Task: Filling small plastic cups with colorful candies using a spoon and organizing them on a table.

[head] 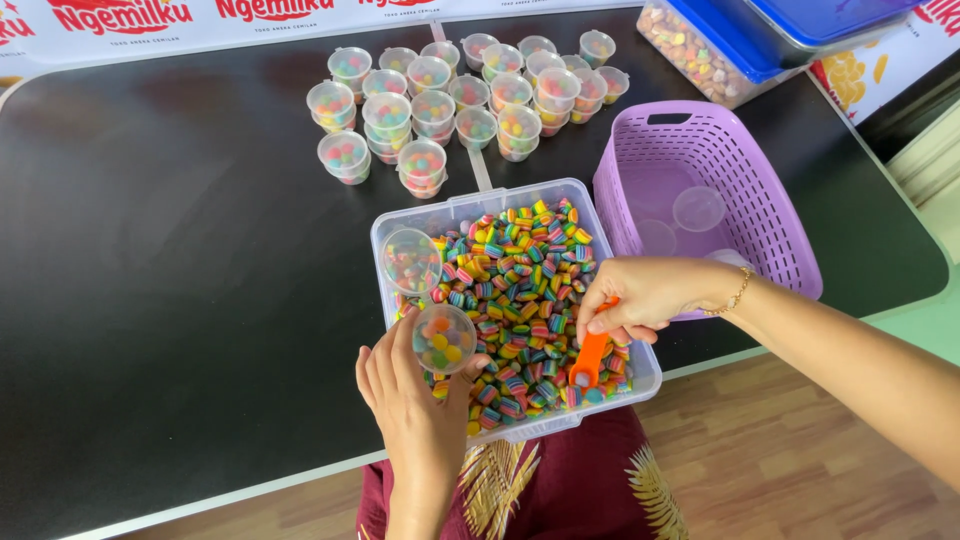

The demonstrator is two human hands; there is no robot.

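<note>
A clear plastic tub (pixel 386 232) full of small rainbow-striped candies (pixel 520 280) sits at the near edge of the black table (pixel 170 260). My left hand (pixel 415 405) holds a small clear cup (pixel 444 338) with a few candies in it, just above the tub's near left corner. My right hand (pixel 640 295) grips an orange scoop (pixel 590 357) whose tip is down in the candies at the tub's near right side. Another small clear cup (pixel 411 260) with candies rests in the tub's far left corner.
Several filled, lidded candy cups (pixel 455 95) stand in a cluster at the back of the table. A purple slotted basket (pixel 700 150) with clear round lids inside is at the right. Blue-lidded clear boxes (pixel 740 40) of sweets sit at the far right corner.
</note>
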